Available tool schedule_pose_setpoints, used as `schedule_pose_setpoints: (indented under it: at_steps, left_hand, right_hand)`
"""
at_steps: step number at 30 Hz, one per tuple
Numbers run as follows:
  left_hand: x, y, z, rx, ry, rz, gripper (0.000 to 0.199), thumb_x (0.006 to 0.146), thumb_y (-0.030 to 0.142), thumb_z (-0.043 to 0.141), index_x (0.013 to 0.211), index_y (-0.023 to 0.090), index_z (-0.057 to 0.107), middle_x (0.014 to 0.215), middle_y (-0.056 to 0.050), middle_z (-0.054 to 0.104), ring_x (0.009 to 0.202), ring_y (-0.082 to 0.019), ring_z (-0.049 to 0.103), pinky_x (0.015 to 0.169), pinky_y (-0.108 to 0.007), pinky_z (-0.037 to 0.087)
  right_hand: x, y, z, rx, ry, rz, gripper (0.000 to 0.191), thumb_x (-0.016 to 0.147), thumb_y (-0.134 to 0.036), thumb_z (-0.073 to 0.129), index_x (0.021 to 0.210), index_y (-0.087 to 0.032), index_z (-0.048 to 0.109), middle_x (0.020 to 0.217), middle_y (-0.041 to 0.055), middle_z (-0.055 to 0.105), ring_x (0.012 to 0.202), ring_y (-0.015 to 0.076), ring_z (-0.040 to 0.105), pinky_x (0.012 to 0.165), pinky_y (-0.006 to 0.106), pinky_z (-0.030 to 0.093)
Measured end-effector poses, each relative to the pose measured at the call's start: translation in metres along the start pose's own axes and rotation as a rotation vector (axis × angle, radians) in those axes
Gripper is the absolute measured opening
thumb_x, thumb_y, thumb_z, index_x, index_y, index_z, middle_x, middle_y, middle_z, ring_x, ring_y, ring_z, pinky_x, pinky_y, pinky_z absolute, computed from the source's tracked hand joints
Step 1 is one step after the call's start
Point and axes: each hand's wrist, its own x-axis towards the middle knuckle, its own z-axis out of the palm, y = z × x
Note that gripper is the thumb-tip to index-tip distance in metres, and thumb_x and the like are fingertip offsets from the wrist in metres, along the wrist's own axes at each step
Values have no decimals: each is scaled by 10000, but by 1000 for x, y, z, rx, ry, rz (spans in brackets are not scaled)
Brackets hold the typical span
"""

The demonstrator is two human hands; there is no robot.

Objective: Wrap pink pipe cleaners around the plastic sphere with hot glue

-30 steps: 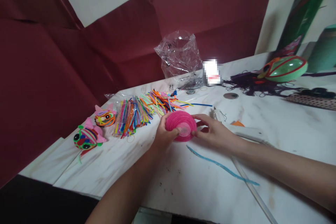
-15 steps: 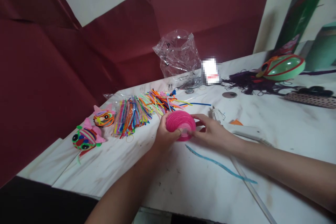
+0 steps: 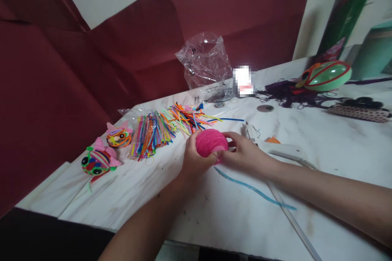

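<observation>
Between both hands, above the white marbled table, is a round pink ball with ridges like wound cord (image 3: 211,142). My left hand (image 3: 196,153) grips its left side, the thumb across the front. On its right side, my right hand (image 3: 239,151) curls its fingers round it, thumb close to the left thumb. A light-blue pipe cleaner (image 3: 257,191) lies on the table just below the hands. To the right rests a white hot glue gun (image 3: 284,149), partly hidden by my right forearm, with a clear stick (image 3: 294,226) near it.
Colourful pipe cleaners (image 3: 153,132) lie in a plastic sleeve. Two decorated fish-like crafts (image 3: 99,161) sit at the left. Behind are a clear plastic bag (image 3: 205,63), a small disc (image 3: 265,108), a green balloon (image 3: 329,75) and dark purple yarn (image 3: 284,91).
The pink ball has turned a little in the hands, and the right thumb has come nearer the left one. The view has shifted slightly.
</observation>
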Motion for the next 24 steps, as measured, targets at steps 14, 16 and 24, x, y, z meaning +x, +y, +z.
schedule_pose_setpoints:
  at_steps: [14, 16, 24]
  left_hand:
    - [3, -7, 0, -77, 10, 0, 773, 524, 232, 801, 1248, 198, 535, 1213, -106, 587, 1164, -326, 527, 970, -410, 449]
    - [2, -7, 0, -65, 15, 5, 776, 527, 233, 800, 1255, 203, 532, 1216, -104, 586, 1172, -326, 521, 976, -409, 443]
    - [5, -11, -3, -102, -38, 5, 675, 631, 323, 725, 1264, 186, 532, 1274, -107, 566, 1225, -323, 483, 1024, -417, 399]
  right_hand:
    - [1, 3, -1, -8, -10, 4, 637, 734, -390, 629, 1298, -121, 506, 1187, 148, 654, 981, 274, 658, 785, 353, 536]
    - [1, 4, 0, -30, 3, -12, 620, 736, -384, 624, 1287, -120, 514, 1178, 147, 656, 964, 270, 661, 780, 350, 532]
    - [0, -1, -3, -69, 19, 0, 582, 728, -382, 615, 1242, -118, 546, 1078, 137, 690, 896, 264, 666, 759, 352, 521]
